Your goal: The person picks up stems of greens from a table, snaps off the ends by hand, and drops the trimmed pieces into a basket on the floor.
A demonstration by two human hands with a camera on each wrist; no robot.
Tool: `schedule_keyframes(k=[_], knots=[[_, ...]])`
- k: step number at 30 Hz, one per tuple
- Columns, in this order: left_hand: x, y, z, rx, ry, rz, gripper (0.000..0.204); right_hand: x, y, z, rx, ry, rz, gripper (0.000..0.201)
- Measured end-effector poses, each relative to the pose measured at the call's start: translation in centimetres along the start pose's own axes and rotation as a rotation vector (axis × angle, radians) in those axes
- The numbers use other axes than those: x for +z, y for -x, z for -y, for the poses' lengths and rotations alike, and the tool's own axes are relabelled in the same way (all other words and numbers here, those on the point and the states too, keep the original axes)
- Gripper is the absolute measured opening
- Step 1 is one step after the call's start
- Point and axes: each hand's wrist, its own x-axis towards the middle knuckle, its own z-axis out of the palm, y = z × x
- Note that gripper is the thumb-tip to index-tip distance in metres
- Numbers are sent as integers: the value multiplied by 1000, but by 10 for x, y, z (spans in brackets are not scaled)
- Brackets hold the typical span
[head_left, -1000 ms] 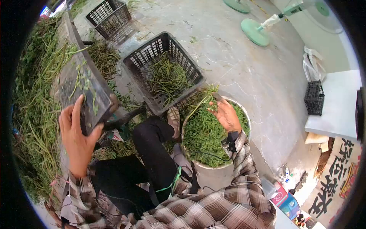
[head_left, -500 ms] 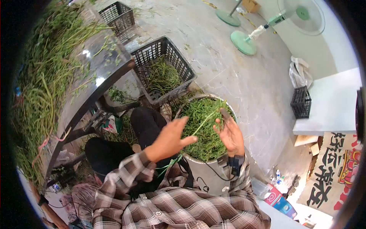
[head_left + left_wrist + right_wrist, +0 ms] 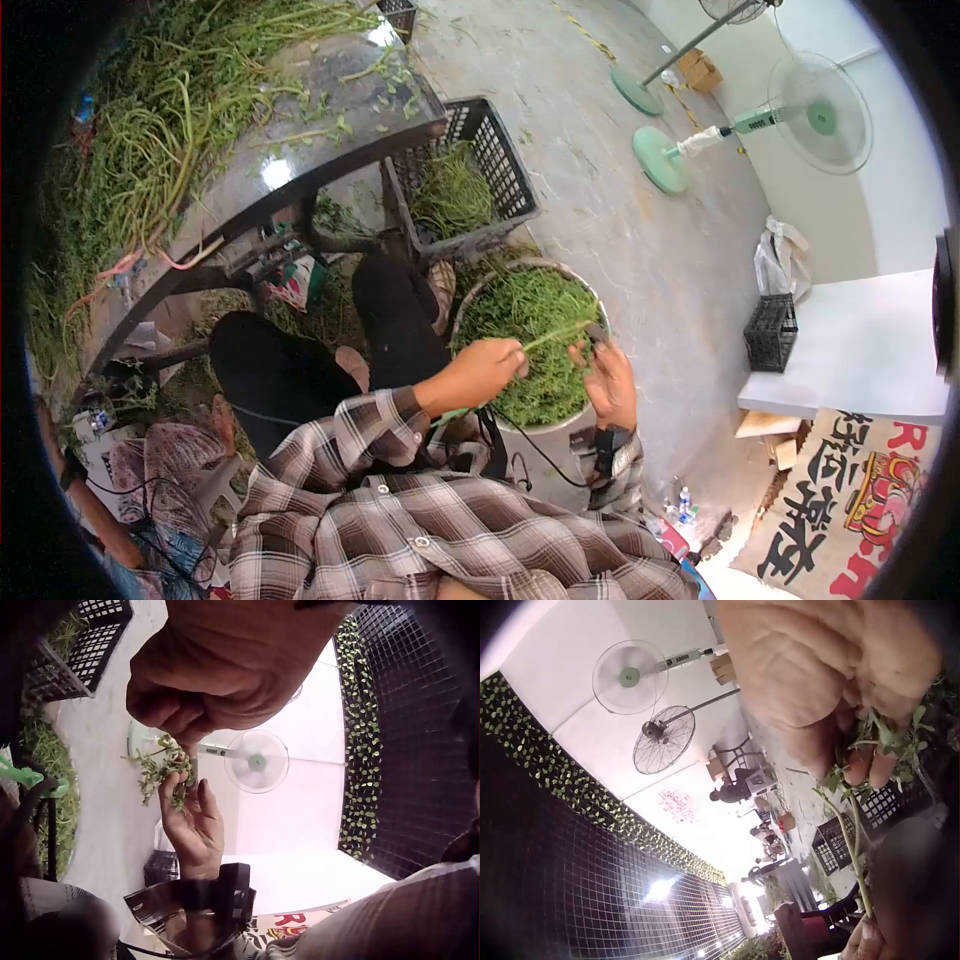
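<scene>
My left hand [image 3: 478, 375] grips the lower end of a long green stem [image 3: 552, 336], its fingers curled round it. At the other end my right hand [image 3: 612, 388] pinches the leafy part between thumb and fingers; one of its digits has a dark tip. The stem stretches between both hands above a round tub [image 3: 604, 300] heaped with cut greens [image 3: 525, 310]. In the right wrist view, leaves [image 3: 889, 742] poke out among the right fingers and bare stem [image 3: 857, 847] runs down to the left fingertips. The left wrist view shows the leafy tips [image 3: 156, 771] beside the right hand.
On the left, a dark table [image 3: 330, 110] bears a large pile of leafy stems [image 3: 180, 130]. A black crate [image 3: 515, 190] with stems stands beyond the tub. Green-based fans [image 3: 660, 160] are farther off. Another person's arm [image 3: 105, 525] shows at lower left.
My left hand has come from the table edge across to the stem and now grips it. The right hand has kept its hold on the stem over the tub. The head view has turned.
</scene>
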Motion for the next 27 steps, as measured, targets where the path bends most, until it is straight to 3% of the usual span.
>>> schedule_keyframes(k=[5, 9, 11, 15, 21, 24, 25, 27], knots=[[8, 7, -2, 35, -53, -6, 27, 12, -1, -3, 7, -8, -82, 26], [19, 11, 1, 108, -50, -19, 25, 18, -1, -4, -37, 245, -196, 18], [19, 12, 2, 94, -88, 9, 25, 11, -4, -8, -129, 433, -166, 17], [21, 14, 5, 106, -95, 24, 23, -2, -9, -10, -165, 530, -118, 17], [5, 24, 9, 23, 58, 67, 24, -13, -4, 8, 33, 488, 23, 13], [-20, 41, 2, -14, 247, 6, 25, -58, -8, 15, -78, 628, -204, 19], [-28, 43, 2, -6, 302, -29, 25, -74, -10, 17, -78, 630, -188, 19], [-40, 52, -5, -56, 337, -64, 27, -102, -9, 16, -74, 642, -398, 25]])
